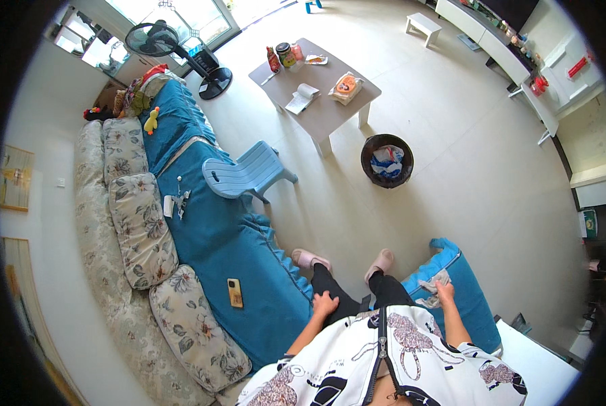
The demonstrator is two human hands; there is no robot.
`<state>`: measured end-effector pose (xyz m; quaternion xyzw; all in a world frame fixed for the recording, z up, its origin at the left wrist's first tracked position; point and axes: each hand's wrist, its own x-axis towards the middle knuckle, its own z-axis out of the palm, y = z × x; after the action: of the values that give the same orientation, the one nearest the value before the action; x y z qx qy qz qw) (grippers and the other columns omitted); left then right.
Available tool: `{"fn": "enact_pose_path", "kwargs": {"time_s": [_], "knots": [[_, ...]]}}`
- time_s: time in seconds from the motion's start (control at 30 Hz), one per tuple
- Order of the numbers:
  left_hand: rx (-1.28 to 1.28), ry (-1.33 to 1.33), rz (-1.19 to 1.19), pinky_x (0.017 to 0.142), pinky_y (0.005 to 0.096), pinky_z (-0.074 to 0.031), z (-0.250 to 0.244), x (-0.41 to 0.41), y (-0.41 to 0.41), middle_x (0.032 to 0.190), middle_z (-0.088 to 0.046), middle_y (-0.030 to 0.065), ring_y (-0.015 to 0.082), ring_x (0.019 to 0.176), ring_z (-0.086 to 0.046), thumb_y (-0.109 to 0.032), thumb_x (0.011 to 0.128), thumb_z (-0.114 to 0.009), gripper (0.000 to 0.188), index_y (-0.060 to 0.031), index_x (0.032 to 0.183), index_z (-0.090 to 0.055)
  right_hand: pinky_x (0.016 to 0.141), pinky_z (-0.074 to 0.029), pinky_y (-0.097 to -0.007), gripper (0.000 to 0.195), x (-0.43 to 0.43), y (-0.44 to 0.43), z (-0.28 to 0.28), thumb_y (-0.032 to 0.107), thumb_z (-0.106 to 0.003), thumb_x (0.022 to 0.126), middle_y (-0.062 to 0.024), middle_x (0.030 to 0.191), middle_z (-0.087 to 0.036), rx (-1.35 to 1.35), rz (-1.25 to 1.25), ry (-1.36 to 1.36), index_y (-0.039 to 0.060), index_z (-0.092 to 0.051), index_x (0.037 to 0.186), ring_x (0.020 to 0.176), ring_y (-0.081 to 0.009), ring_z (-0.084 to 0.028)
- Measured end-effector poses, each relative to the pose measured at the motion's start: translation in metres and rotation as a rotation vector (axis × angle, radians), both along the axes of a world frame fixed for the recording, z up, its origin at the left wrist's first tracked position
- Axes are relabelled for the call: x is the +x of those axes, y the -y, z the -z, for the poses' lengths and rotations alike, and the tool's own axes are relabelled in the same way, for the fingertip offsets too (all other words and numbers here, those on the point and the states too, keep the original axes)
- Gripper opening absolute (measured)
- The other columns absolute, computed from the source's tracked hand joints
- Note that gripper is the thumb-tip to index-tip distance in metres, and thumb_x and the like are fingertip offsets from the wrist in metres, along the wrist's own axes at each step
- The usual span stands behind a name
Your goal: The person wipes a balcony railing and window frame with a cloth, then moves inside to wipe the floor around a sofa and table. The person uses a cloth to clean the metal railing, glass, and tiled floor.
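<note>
My right hand (445, 293) grips a crumpled greyish-white cloth (431, 288) over the blue-covered stool or sofa end (469, 299) at my right. My left hand (326, 303) rests on my thigh in black trousers, with nothing seen in it; its fingers are slightly curled. Left of that hand, a phone in a yellowish case (235, 293) lies on the blue sofa cover (277, 314). Farther up the sofa are a white roll (168, 206) and some crumpled scraps (183, 203).
A light blue plastic chair (247, 170) stands against the sofa. Ahead are a black waste bin (387, 161) holding plastic bags and a low table (328, 119) with jars, a packet and papers. A standing fan (215, 83) is at the far left; a white surface (531, 363) is at lower right.
</note>
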<state>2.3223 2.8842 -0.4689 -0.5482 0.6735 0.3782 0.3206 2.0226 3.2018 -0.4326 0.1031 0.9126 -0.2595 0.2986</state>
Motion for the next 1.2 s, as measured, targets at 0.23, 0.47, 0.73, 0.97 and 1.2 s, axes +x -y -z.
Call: {"fn": "enact_pose_path", "kwargs": {"time_s": [0.23, 0.47, 0.73, 0.97, 1.2], "knots": [[-0.143, -0.318, 0.15, 0.066, 0.0414, -0.051, -0.007, -0.029, 0.029, 0.074, -0.062, 0.0109, 0.0303, 0.067, -0.06, -0.028, 0.078, -0.066, 0.023, -0.0084, 0.091, -0.065, 0.081, -0.049, -0.0374, 0.05, -0.007, -0.075, 0.013, 0.027, -0.069, 0.077, -0.0167, 0.113, -0.063, -0.046, 0.366, 0.127, -0.0048, -0.06, 0.114, 0.098, -0.0272, -0.062], [0.25, -0.197, -0.305, 0.067, 0.0321, -0.05, 0.004, -0.011, 0.031, 0.085, -0.068, 0.0056, 0.0181, 0.074, -0.062, -0.028, 0.086, -0.057, 0.03, -0.001, 0.095, -0.068, 0.078, -0.05, -0.0395, 0.051, 0.015, -0.06, 0.039, 0.03, -0.07, 0.077, -0.0179, 0.11, -0.064, -0.246, 0.514, 0.109, -0.0065, -0.061, 0.111, 0.094, -0.0276, -0.063], [0.761, -0.656, -0.702, 0.083, 0.0323, -0.048, -0.02, 0.025, 0.035, 0.107, -0.065, 0.0085, 0.0208, 0.092, -0.061, -0.03, 0.092, -0.053, 0.036, -0.0038, 0.116, -0.061, 0.079, -0.049, -0.0372, 0.048, -0.009, 0.004, -0.03, 0.028, -0.07, 0.079, -0.0183, 0.109, -0.063, -0.176, 0.361, 0.065, -0.0079, -0.06, 0.11, 0.094, -0.0262, -0.062], [0.906, -0.452, -1.125, 0.091, 0.0333, -0.047, -0.023, 0.028, 0.067, 0.119, -0.062, 0.0077, 0.0212, 0.104, -0.06, -0.035, 0.093, -0.052, 0.044, -0.0031, 0.122, -0.058, 0.075, -0.049, -0.0369, 0.046, -0.033, 0.046, -0.06, 0.029, -0.069, 0.079, -0.0169, 0.104, -0.065, -0.128, 0.343, -0.053, -0.0069, -0.062, 0.106, 0.09, -0.0245, -0.063], [0.8, -0.512, -1.099, 0.082, 0.0341, -0.052, -0.056, -0.011, 0.096, 0.109, -0.067, 0.0077, 0.0204, 0.091, -0.065, -0.037, 0.093, -0.053, 0.041, -0.0035, 0.113, -0.063, 0.076, -0.048, -0.0354, 0.045, -0.054, 0.087, -0.04, 0.031, -0.067, 0.082, -0.0146, 0.103, -0.066, -0.385, 0.358, -0.107, -0.0059, -0.063, 0.106, 0.09, -0.0228, -0.063]]}}
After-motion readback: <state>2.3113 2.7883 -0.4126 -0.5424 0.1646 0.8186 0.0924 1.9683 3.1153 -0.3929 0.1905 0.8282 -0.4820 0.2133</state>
